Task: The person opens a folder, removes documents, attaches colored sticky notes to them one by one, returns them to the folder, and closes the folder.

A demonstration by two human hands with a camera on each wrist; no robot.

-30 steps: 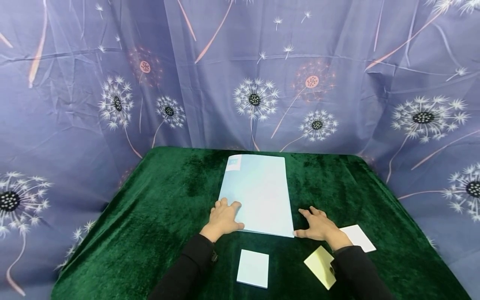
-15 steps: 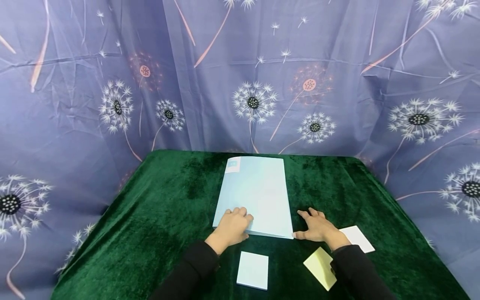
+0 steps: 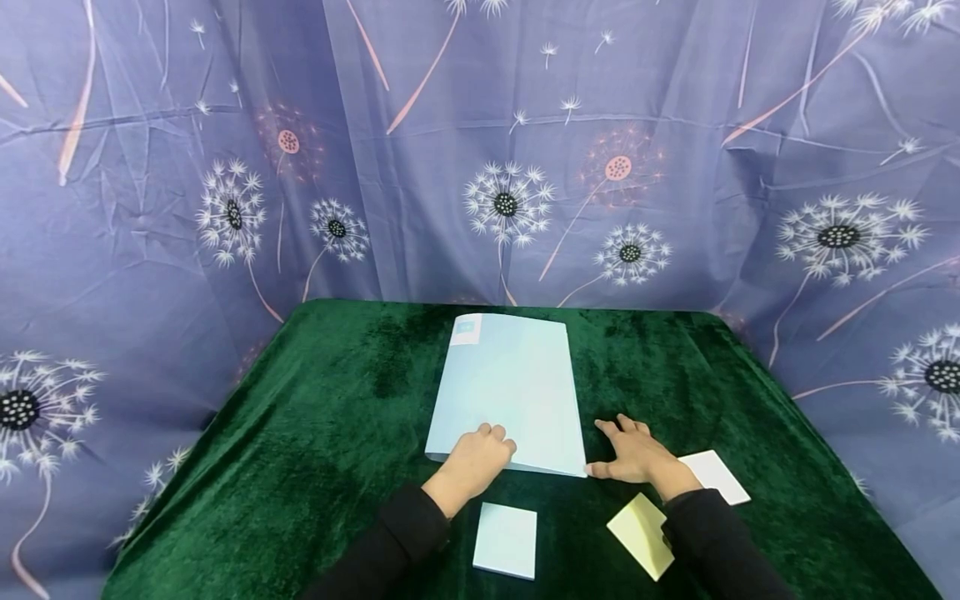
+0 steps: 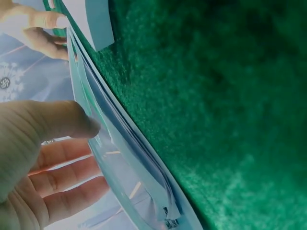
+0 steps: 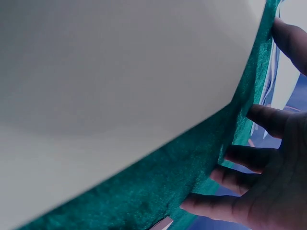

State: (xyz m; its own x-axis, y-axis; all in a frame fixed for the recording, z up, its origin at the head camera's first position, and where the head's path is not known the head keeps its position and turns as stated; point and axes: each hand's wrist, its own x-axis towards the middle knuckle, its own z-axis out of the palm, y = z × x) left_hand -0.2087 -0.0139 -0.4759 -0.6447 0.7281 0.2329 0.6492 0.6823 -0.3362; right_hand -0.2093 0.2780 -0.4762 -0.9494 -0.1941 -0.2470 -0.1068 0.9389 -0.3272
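A light blue folder (image 3: pixel 517 392) lies on green velvet, a label at its far left corner. My left hand (image 3: pixel 474 463) is at the middle of its near edge, fingers curled over the top. In the left wrist view, the thumb (image 4: pixel 76 122) and fingers of that hand pinch the top cover (image 4: pixel 108 165); layered sheets (image 4: pixel 127 132) show in the gap beneath. My right hand (image 3: pixel 636 454) rests beside the near right corner, thumb touching it and fingers spread. Those spread fingers (image 5: pixel 235 179) reach down to the velvet in the right wrist view.
A white square pad (image 3: pixel 506 540) sits in front of the folder. Partly under my right sleeve is a yellow pad (image 3: pixel 639 533), and another white pad (image 3: pixel 716 477) lies right of that wrist. A purple dandelion-print curtain (image 3: pixel 420 183) hangs behind the table.
My left hand has slid right from the folder's left edge to the middle of its near edge, its fingers curling. The cover's near edge now bows up slightly. My right hand stays put.
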